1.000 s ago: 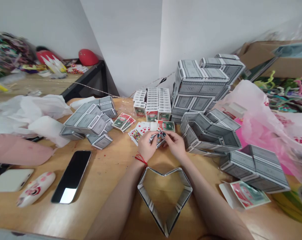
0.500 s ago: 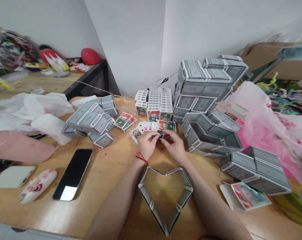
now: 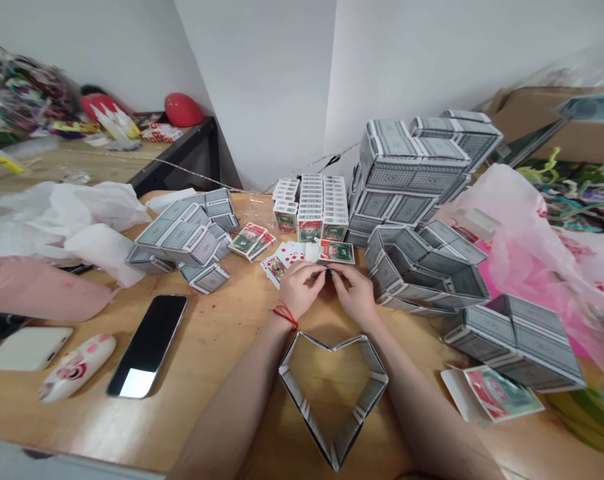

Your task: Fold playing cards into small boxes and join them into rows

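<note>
I can't read the print on the red-and-green card boxes (image 3: 310, 230) at this size. The left hand (image 3: 301, 290) and right hand (image 3: 355, 293) meet, fingertips pinching what seems a small folded card (image 3: 329, 270), mostly hidden, beyond the heart-shaped frame (image 3: 368, 393).

Off-white walls (image 3: 262, 73) at twelve o'clock, black-framed side table (image 3: 116, 167) at ten; floor (image 3: 2, 461), perhaps tiled, at seven; glare across the wooden desk (image 3: 217, 350).

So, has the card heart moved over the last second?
No: judged against the phone, the card heart shows no clear shift either way.
</note>
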Tool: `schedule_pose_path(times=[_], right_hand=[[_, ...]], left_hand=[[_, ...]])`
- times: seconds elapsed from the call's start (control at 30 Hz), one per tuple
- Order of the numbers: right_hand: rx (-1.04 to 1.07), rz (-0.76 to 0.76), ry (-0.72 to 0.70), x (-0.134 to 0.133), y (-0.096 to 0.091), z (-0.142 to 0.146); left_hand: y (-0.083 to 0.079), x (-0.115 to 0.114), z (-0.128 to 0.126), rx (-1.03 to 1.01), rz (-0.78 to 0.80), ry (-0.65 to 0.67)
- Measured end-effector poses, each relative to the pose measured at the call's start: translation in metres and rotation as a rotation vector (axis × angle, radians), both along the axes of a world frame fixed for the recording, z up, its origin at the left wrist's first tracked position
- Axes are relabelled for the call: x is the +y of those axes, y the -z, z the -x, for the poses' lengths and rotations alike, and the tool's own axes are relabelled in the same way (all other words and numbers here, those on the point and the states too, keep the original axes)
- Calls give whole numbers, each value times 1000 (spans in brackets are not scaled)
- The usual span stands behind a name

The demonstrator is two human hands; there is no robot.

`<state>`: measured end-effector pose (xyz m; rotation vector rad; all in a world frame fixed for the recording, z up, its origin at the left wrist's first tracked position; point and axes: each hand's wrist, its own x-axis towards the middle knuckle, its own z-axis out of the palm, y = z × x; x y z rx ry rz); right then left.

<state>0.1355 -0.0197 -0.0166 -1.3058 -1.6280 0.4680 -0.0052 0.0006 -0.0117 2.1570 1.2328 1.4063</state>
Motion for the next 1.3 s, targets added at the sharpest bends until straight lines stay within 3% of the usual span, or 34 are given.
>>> schedule_pose_path(times=[0.17,1.3], right_hand=[[-27,-15,-3,1,1,-3],[-122,-122,101,0,5,-3]], left_hand=[[1,0,4,1,4,-53],[7,-2,16,-82,64,-90]])
